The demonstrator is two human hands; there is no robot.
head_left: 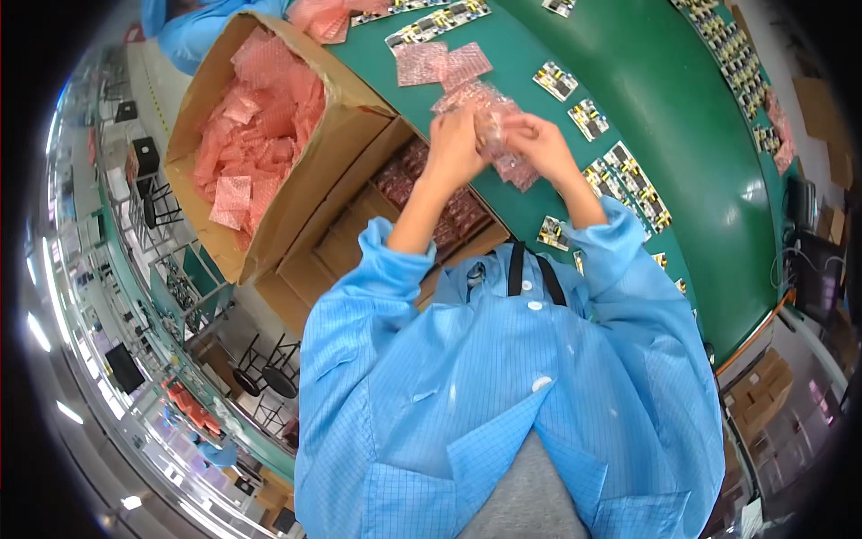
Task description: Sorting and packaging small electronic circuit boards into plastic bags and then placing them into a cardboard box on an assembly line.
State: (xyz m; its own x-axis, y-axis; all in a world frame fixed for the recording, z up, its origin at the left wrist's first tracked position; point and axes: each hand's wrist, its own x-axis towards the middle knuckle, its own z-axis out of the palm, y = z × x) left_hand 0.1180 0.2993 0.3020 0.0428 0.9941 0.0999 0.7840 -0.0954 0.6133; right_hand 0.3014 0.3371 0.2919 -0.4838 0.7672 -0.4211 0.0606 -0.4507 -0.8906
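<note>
Above the green table, my left hand [456, 148] and my right hand [541, 146] are close together. Between them is a pink bubble-wrap bag [490, 126], its clear film crumpled and shiny. The fingers of my left hand close on its left side, and those of my right hand pinch its right side. Whether a circuit board is inside cannot be made out. More pink bubble-wrap bags [515, 171] lie beneath my hands, and flat ones [422, 65] lie just beyond them.
Left of me stands a large cardboard box [346, 76] heaped with pink bubble bags [260, 126]. A lower carton [485, 235] beside it holds wrapped pieces. Circuit boards [588, 119] line the table to the right. A person's blue sleeve [202, 34] shows at the far left.
</note>
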